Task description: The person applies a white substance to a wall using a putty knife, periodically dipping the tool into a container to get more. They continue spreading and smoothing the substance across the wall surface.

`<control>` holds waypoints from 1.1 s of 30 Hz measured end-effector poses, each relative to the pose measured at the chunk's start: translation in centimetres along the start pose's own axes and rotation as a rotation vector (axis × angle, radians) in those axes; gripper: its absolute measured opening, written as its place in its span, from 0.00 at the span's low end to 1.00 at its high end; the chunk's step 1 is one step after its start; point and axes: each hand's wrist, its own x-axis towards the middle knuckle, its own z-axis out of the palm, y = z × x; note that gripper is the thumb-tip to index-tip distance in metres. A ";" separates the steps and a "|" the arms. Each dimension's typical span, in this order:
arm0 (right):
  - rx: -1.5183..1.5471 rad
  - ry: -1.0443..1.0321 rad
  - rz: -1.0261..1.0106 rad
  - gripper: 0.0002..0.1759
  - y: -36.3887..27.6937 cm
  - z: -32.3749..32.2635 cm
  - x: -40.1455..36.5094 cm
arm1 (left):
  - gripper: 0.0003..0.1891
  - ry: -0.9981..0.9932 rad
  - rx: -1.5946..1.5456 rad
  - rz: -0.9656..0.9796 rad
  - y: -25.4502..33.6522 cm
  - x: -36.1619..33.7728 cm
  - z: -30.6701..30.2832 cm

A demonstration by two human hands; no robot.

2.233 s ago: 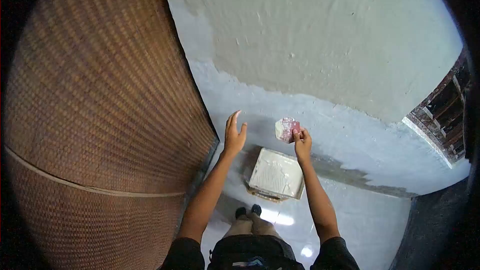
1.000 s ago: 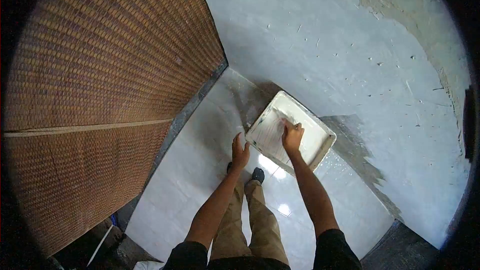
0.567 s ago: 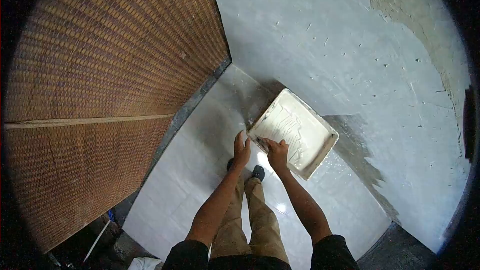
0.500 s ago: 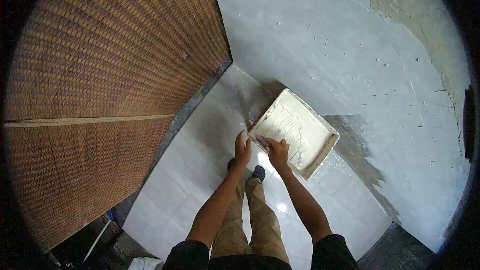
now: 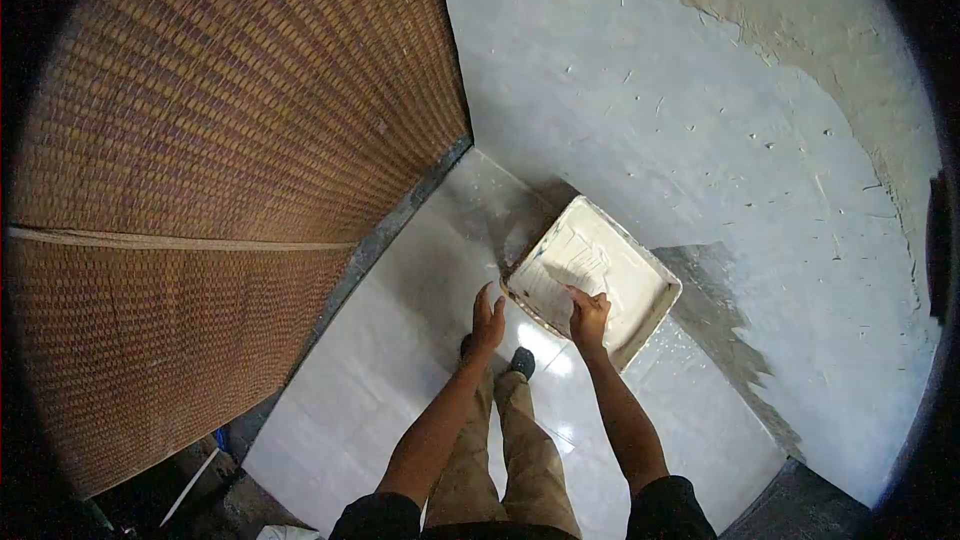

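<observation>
We log a glossy white tiled floor (image 5: 380, 380). A white tray (image 5: 640, 285) of paste rests on it, far right, by the wall. One dark shoe (image 5: 520, 362) stands near.

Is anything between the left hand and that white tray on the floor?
Nothing visible. The open left hand is beside the near-left corner of the tray, no object between them; contact is unclear. The right hand is curled over the tray's near rim.

Black short sleeves (image 5: 375, 518) capped both arms. Khaki trousers (image 5: 520, 450) ran down to dark shoes (image 5: 520, 362); the hands (image 5: 487, 320) were bare.
</observation>
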 end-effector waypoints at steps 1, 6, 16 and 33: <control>-0.027 0.009 0.031 0.15 0.6 0.4 -0.4 | 0.28 -0.002 -0.005 -0.017 0.0 0.1 0.0; -0.017 -0.061 0.008 0.17 -0.5 -0.1 -2.4 | 0.25 0.013 -0.017 -0.014 -0.1 -0.2 0.5; -0.001 -0.168 0.028 0.15 -1.3 0.3 -4.0 | 0.27 -0.010 -0.017 -0.031 0.3 -0.4 0.5; -0.145 -0.073 0.090 0.20 4.3 0.5 0.7 | 0.25 -0.007 -0.024 -0.021 -0.4 -0.6 1.1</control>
